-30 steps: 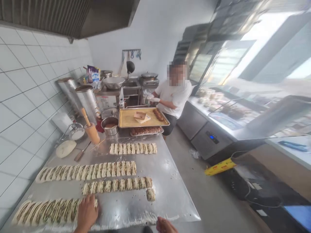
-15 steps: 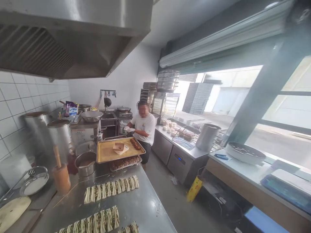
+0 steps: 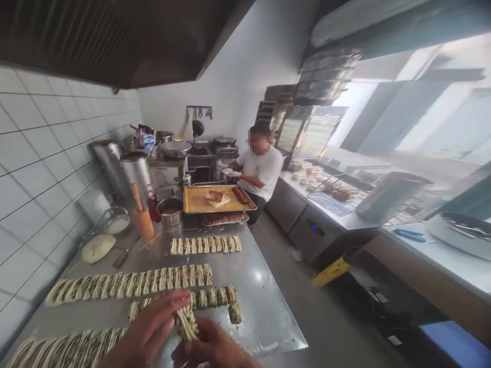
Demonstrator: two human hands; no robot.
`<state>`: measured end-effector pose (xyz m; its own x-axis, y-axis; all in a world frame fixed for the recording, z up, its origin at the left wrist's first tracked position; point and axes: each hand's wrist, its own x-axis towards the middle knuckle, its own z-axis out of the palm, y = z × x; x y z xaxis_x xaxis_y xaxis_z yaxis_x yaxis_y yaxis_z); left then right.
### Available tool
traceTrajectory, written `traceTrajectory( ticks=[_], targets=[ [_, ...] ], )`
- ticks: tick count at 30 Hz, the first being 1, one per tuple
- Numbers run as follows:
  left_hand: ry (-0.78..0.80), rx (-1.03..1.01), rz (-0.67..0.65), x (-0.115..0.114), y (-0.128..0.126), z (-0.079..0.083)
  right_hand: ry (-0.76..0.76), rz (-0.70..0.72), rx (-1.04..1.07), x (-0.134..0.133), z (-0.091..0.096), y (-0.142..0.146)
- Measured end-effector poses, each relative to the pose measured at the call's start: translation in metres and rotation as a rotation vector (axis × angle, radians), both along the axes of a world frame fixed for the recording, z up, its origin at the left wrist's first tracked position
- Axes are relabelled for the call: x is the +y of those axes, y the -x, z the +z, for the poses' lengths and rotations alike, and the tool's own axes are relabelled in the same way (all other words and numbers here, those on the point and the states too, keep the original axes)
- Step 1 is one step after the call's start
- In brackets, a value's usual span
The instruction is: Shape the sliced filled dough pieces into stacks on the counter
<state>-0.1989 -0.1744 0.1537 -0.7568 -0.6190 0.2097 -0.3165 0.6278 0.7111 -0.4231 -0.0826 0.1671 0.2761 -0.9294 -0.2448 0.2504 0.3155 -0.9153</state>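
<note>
Both of my hands are at the bottom of the view over a steel table (image 3: 253, 286). Between them they pinch one cut piece of rolled dough with green filling (image 3: 187, 323). My left hand (image 3: 148, 329) grips it from the left, fingers curled over its top. My right hand (image 3: 215, 347) holds it from below and the right. Rows of the same cut dough pieces (image 3: 130, 283) lie across the table, with another row (image 3: 205, 245) farther back and one (image 3: 61, 348) at the near left.
Beyond the rows stand a wooden rolling pin in a cup (image 3: 142, 217), a flat dough round (image 3: 98, 248), a metal pot (image 3: 171, 210) and a baking tray (image 3: 217, 200). A person in a white shirt (image 3: 258, 171) works at the far end. A glass counter (image 3: 330, 197) runs along the right.
The camera tilted up to the room and came back down. My hands, one resting on the near row, now hold a dough piece lifted between them.
</note>
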Motion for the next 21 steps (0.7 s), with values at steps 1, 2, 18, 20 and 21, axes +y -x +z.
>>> traceTrajectory(
  ticks=[1, 2, 18, 20, 21],
  targets=[
    [0.080, -0.028, -0.093, -0.001, -0.005, 0.007, -0.043, 0.056, -0.054, 0.000, 0.002, -0.005],
    [0.154, -0.050, -0.148, -0.005, -0.007, 0.013, -0.082, 0.101, -0.108, 0.000, 0.005, -0.008],
    [-0.574, 0.094, 0.245, 0.022, 0.038, 0.024, 0.223, -0.198, 0.086, -0.003, -0.009, -0.024],
    [-0.891, 0.171, 0.251, 0.042, 0.046, 0.022, 0.252, -0.235, 0.101, -0.003, -0.016, -0.027],
    [-1.019, 0.222, 0.256, 0.051, 0.048, 0.022, 0.288, -0.255, 0.133, -0.003, -0.020, -0.027]
  ],
)
